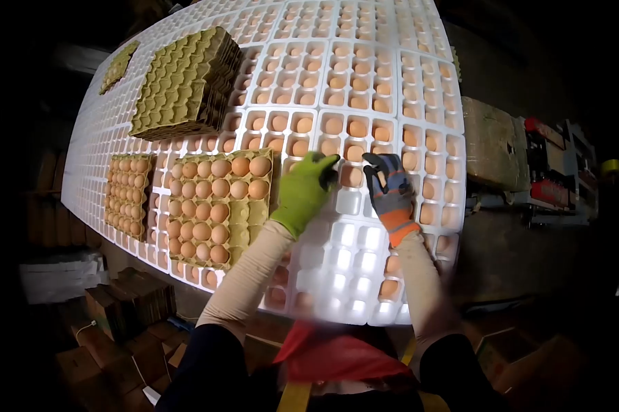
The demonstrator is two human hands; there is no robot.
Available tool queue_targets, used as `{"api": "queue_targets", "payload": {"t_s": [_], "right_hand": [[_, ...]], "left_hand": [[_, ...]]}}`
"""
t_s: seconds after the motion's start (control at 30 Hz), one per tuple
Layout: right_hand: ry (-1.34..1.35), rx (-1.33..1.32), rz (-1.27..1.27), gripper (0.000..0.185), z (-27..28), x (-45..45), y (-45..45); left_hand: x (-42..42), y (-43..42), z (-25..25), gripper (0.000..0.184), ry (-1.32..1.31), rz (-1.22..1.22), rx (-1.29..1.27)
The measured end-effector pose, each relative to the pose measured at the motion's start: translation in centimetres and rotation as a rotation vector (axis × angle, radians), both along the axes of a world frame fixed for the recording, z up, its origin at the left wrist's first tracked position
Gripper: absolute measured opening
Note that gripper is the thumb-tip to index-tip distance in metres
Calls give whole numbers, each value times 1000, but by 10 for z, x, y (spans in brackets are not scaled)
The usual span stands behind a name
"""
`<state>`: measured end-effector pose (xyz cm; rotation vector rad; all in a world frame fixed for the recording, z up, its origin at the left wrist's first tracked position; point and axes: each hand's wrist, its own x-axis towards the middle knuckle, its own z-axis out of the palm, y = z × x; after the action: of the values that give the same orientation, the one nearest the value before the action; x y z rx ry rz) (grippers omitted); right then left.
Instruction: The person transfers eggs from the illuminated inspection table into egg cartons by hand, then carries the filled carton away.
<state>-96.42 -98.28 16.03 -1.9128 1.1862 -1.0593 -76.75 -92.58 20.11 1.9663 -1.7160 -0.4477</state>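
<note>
My left hand (pixel 305 189), in a green glove with dark fingertips, hovers over the white egg trays (pixel 318 117). Its thumb and forefinger are bent and apart, with no egg visible between them. Facing it is my right hand (pixel 390 188), in a grey and orange glove, fingers curved and apart, also with no egg in sight. Between both hands, a brown egg (pixel 354 152) and another egg (pixel 351 176) sit in tray cups. Left of my left hand lies a pulp egg flat (pixel 244 226) with rows of eggs and some bare cups at its lower right.
A stack of pulp flats (pixel 179 82) stands on the trays at upper left. A smaller pulp flat of eggs (pixel 127 194) is at the left. Bare white cups (pixel 347 257) lie near me. A wrapped box (pixel 493 141) stands right of the table; cardboard boxes (pixel 127 302) are lower left.
</note>
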Motion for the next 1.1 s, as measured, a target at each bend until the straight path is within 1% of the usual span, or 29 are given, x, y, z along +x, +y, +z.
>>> {"api": "queue_targets", "payload": {"t_s": [0.03, 0.1, 0.13, 0.17, 0.2, 0.23, 0.27, 0.33, 0.37, 0.4, 0.43, 0.47, 0.53, 0.6, 0.67, 0.73, 0.77, 0.8, 0.87, 0.9, 0.93, 0.97, 1.0, 1.03, 1.07, 1.1], "right_hand": [[367, -174, -60, 33, -17, -2, 8], [552, -297, -93, 28, -29, -5, 7], [641, -361, -113, 26, -35, -6, 7], [258, -161, -148, 22, -46, -7, -2], [9, 0, -125, 20, -50, -13, 1], [-254, 143, -124, 19, -54, -20, 6], [-414, 199, -73, 19, -48, -18, -7], [-417, 223, -134, 17, -45, -20, -18], [-468, 256, -132, 17, -36, -14, -15], [-515, 285, -147, 17, -28, -9, -11], [-453, 216, -118, 17, -22, 0, -8], [-445, 216, -111, 17, -18, 11, -3], [-431, 238, 137, 19, -4, 52, 16], [2, 331, 322, 33, 49, 101, 40], [442, -469, 295, 52, 22, 138, 48], [872, -144, 486, 64, 57, 173, 55], [782, -287, 406, 54, 39, 176, 56], [788, -299, 397, 54, 25, 172, 55], [-58, 420, 488, 44, 6, 160, 45], [-466, 756, 445, 43, 18, 155, 46], [-466, 726, 415, 46, 23, 153, 40], [-466, 696, 384, 49, 28, 151, 34], [-406, 532, 377, 51, 26, 161, 28], [-147, 212, 379, 54, 26, 166, 23], [114, -107, 372, 56, 42, 178, 23], [367, -180, 361, 55, 42, 189, 21]], "left_hand": [[-6, 5, -11, 35, -90, -16, -9], [-12, 7, -22, 41, -233, -8, -63], [-13, 0, -23, 41, -242, -2, -75], [-21, -5, -16, 41, -98, 13, -151], [-32, 3, -14, 42, 51, 45, -201], [-45, 11, -16, 43, 59, -36, -243], [-51, 7, -18, 44, 43, -104, -308], [-69, 26, -33, 45, -70, -248, 5], [-72, 39, -39, 47, -45, -199, -137], [-70, 50, -34, 48, -17, -165, -283], [-69, 58, -29, 45, -37, -115, -319], [-61, 63, -23, 45, -32, -107, -320], [-29, 81, -11, 40, 152, -88, -344], [27, 109, 19, 33, 53, 75, -257], [86, 123, 35, 30, -129, 174, -177], [128, 112, 36, 27, -275, 116, -80], [140, 103, 32, 25, -320, 55, -18], [149, 94, 28, 24, -352, 6, 45], [162, 89, 30, 21, -350, -59, 154], [167, 95, 35, 20, -319, -67, 188], [174, 108, 36, 20, -307, -68, 189], [184, 126, 40, 32, 203, 72, 85], [191, 134, 44, 45, 706, 204, -19], [196, 131, 46, 45, 697, 195, -11], [201, 125, 49, 44, 532, 163, -36], [204, 118, 51, 43, 371, 130, -62]]}}
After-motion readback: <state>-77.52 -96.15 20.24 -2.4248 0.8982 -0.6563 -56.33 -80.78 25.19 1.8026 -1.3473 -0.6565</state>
